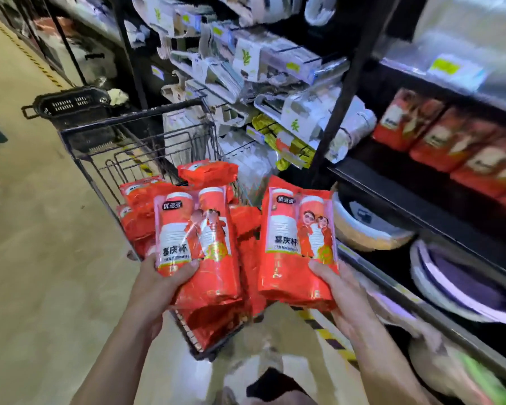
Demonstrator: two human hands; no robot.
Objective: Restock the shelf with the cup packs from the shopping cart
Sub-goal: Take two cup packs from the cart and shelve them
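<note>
Store aisle, person standing at a black wire shopping cart [135,133]. Left hand [155,280] grips the lower end of a red plastic cup pack with cartoon figures printed on it [195,226]; thumb lies across the front of the wrapper, fingers closed round behind. This pack is held upright over the cart's near end.

Right hand [338,290] grips a second red cup pack of the same print [298,244], again at its lower end, thumb on the front, fingers wrapped behind. It sits to the right of the cart, near the black metal shelf [415,197], not touching it.

Heap of more red cup packs [214,311] fills the cart beneath and behind the left pack; one lies on top at the far side.

On the shelf's upper right tier, a row of matching red packs [450,141] already lying side by side, blurred. Below them, round pale basins [368,229]. A black plastic basket [70,105] stands on the floor beyond the cart.
</note>
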